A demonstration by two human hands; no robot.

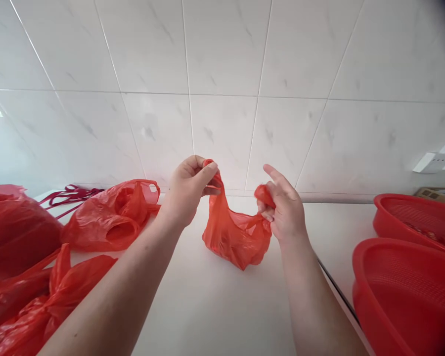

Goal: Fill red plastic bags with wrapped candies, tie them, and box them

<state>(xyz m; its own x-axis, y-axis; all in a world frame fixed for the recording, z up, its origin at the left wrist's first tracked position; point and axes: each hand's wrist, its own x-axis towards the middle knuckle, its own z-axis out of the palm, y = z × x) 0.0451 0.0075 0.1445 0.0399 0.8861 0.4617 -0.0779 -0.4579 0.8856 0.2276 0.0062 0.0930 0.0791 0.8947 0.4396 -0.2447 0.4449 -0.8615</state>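
Note:
A thin red plastic bag (237, 237) hangs between my hands over the white table. My left hand (189, 188) pinches one of its handles between thumb and fingers. The other handle is bunched in my right hand (282, 202), whose index finger points up and away while the other fingers curl round the plastic. The bag sags in the middle, its sides creased. Whether anything lies inside it I cannot tell.
At the left lie several red plastic bags (100, 217), some bulging, and a dark red cord (72, 194). To the right stand two red plastic baskets (374, 277), the farther holding small red items. A tiled wall (222, 123) rises behind the table (207, 316).

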